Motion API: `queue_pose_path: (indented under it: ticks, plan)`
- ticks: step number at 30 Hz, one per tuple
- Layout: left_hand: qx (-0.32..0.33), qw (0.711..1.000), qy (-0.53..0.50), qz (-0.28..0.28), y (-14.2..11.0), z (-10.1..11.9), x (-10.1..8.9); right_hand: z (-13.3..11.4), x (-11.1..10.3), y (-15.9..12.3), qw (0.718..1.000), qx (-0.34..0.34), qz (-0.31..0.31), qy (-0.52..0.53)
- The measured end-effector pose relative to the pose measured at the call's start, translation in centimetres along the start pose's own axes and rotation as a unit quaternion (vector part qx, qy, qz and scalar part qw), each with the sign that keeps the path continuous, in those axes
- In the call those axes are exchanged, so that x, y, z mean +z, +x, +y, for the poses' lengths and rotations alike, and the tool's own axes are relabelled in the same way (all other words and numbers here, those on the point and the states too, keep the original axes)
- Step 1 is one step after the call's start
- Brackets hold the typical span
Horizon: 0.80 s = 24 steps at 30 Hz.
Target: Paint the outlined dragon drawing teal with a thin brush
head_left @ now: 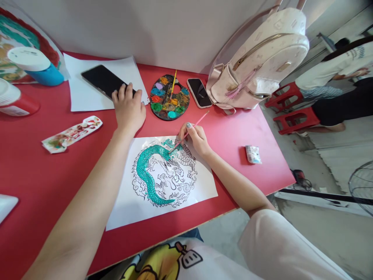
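A dragon drawing (164, 182), apparently about half coloured.
On the red table (229, 140) before the person, teal fills its body from 12 o'clock through 9 to 6; head and coils toward 2 to 5 are bare outline. At 1, the right hand (195, 138) pinches a pink paintbrush (185, 136); at 11, the left hand (128, 107) lies loosely spread over a black phone (101, 79), grasping nothing visible. A paint palette (164, 104) sits at 12.
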<state>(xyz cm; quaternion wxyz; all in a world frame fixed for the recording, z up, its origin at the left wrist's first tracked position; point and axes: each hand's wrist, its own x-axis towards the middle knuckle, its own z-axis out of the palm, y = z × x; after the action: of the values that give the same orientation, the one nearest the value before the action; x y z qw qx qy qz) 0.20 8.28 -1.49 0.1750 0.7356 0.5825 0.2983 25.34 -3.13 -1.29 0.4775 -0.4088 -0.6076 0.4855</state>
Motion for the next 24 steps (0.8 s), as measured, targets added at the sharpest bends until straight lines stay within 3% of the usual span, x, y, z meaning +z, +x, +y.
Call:
queue_pose_path:
  ticks: [15,24]
  plan:
    - [0.019,0.999,-0.014,0.026,-0.04,-0.03,0.03,0.01,0.17,-0.09,1.0,0.022,-0.015,-0.004]
    - [0.013,1.0,-0.01,0.005,-0.04,-0.21,-0.02,-0.38,0.14,-0.04,1.0,0.02,0.005,-0.011]
